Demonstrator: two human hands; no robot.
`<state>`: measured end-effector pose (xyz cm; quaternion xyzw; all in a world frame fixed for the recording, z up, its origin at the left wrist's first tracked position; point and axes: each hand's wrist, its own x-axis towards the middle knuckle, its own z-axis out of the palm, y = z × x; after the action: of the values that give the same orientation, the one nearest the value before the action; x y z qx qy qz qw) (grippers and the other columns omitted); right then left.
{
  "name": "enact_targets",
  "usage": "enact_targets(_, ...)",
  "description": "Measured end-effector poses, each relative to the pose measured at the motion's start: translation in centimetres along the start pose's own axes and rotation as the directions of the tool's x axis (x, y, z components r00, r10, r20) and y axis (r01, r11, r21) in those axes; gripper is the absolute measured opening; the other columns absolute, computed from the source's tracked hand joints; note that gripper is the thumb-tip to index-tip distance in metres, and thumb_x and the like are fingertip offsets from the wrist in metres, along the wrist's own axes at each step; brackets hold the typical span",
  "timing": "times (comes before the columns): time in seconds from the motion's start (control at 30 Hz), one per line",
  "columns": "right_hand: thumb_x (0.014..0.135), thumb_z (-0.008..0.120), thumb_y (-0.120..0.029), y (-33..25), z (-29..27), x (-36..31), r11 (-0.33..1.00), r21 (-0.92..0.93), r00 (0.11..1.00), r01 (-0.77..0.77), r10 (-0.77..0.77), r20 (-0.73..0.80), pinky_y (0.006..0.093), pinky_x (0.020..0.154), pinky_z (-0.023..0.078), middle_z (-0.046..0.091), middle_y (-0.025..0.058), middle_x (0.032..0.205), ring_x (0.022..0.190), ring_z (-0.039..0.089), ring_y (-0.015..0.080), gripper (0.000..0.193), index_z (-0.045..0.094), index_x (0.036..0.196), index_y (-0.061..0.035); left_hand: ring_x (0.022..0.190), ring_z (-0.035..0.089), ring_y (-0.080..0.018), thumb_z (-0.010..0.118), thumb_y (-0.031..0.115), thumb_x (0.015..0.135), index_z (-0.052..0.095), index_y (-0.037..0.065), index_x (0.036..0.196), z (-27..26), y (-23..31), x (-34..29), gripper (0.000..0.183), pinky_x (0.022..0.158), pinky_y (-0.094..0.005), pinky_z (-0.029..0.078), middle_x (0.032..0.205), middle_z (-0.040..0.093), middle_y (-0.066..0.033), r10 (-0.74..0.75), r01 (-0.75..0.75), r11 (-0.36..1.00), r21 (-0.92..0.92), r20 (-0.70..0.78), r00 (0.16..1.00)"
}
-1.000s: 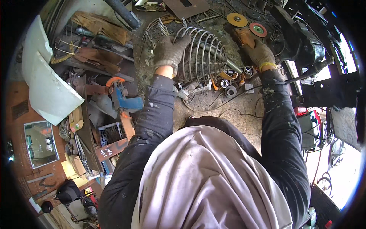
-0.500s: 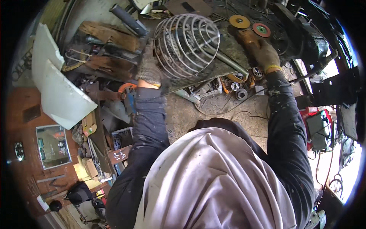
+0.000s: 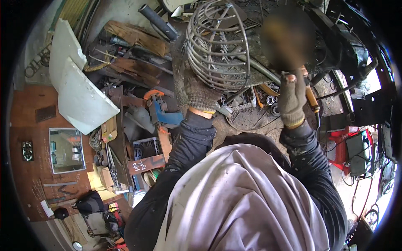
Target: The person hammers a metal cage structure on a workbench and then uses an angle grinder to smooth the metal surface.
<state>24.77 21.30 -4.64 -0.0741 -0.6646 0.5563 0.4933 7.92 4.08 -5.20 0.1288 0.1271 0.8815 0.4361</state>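
A round grey cage of bent metal rods [image 3: 220, 48] rests tilted on the dark workbench. My left hand [image 3: 201, 92], in a knitted glove, is closed on its near left side; the fingertips are partly hidden behind the bars. My right hand [image 3: 292, 100], gloved with bare fingertips showing, is closed near the bench's front edge. Right beside it is a yellow-bodied corded power tool [image 3: 311, 98], which it appears to grip. A dark round blur above the fingers hides the tool's far end and the bench there. A metal tube [image 3: 268, 73] lies right of the cage.
Bearing rings [image 3: 274, 109] and loose tools lie below the bench edge. A blue clamp with an orange part [image 3: 163, 113] stands left of my left forearm. Wood pieces [image 3: 136, 37] and white curved panels [image 3: 86, 96] are farther left; a red and grey machine [image 3: 354, 152] is at right.
My right hand has come back toward me from the discs, with the yellow tool now beside it. My left hand has shifted to the cage's near side, and the cage is turned.
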Motion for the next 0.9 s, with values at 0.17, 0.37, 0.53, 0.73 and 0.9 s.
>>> enact_targets(0.17, 0.101, 0.044, -0.051, -4.0, 3.5, -0.4, 0.93, 0.359, 0.996, -0.081, 0.06, 0.07, 0.0346, 0.093, 0.047, 0.063, 0.0155, 0.115, 0.105, 0.061, 0.0221, 0.065, 0.05, 0.133, 0.0043, 0.134, 0.041, -0.0379, 0.035, 0.056, 0.099, 0.042, 0.015, 0.145, -0.8, -1.8, 0.0, 0.062, 0.109, -0.059, 0.035, 0.149, 0.041, -0.0149, -0.058, 0.071, 0.977, -0.201, 0.07, 0.996)
enact_targets(0.37, 0.104, 0.038, -0.047, -6.3, 3.8, -1.6, 0.928, 0.204, 0.942, -0.313, 0.331, -0.058, 0.0283, 0.07, 0.05, 0.066, 0.0069, 0.089, 0.078, 0.061, 0.0136, 0.057, 0.063, 0.112, 0.0036, 0.126, 0.052, -0.0284, 0.039, 0.046, 0.102, 0.048, 0.011, 0.139, 0.0, -4.8, -1.5, 0.051, 0.106, -0.0489, 0.044, 0.141, 0.051, -0.0136, -0.001, -0.002, 0.998, 0.056, 0.053, 0.999)
enact_targets(0.53, 0.1, 0.038, -0.061, -4.3, 1.7, -0.4, 0.968, 0.188, 0.96, -0.164, 0.2, -0.197, 0.0257, 0.056, 0.041, 0.059, 0.0022, 0.068, 0.062, 0.051, 0.01, 0.069, 0.066, 0.085, 0.0003, 0.12, 0.05, -0.0191, 0.046, 0.041, 0.102, 0.044, 0.01, 0.141, -2.3, -3.7, -3.1, 0.05, 0.104, -0.0373, 0.042, 0.135, 0.05, -0.0075, 0.244, 0.037, 0.692, 0.721, -0.282, 0.928)
enact_targets(0.73, 0.1, 0.035, -0.062, -3.3, 1.4, -0.3, 0.981, -0.119, 0.988, -0.154, 0.151, -0.032, 0.0299, 0.059, 0.04, 0.055, 0.0009, 0.065, 0.061, 0.047, 0.0125, 0.071, 0.064, 0.08, -0.0003, 0.112, 0.055, -0.0238, 0.058, 0.056, 0.092, 0.049, -0.001, 0.133, 7.4, 1.2, -2.9, 0.071, 0.098, -0.038, 0.043, 0.122, 0.057, -0.0145, 0.53, -0.368, -0.349, 0.862, 0.505, 0.681)
enact_targets(0.9, 0.102, 0.033, -0.056, -5.2, 3.0, 0.3, 0.916, 0.138, 0.918, -0.376, 0.347, 0.193, 0.0319, 0.055, 0.043, 0.059, 0.0041, 0.064, 0.056, 0.055, 0.0151, 0.069, 0.068, 0.081, 0.0004, 0.106, 0.063, -0.0282, 0.068, 0.046, 0.089, 0.061, -0.002, 0.116, 10.0, 3.7, -3.4, 0.056, 0.09, -0.0384, 0.05, 0.118, 0.063, -0.0169, 0.154, -0.484, -0.587, 0.649, 0.676, 0.721)
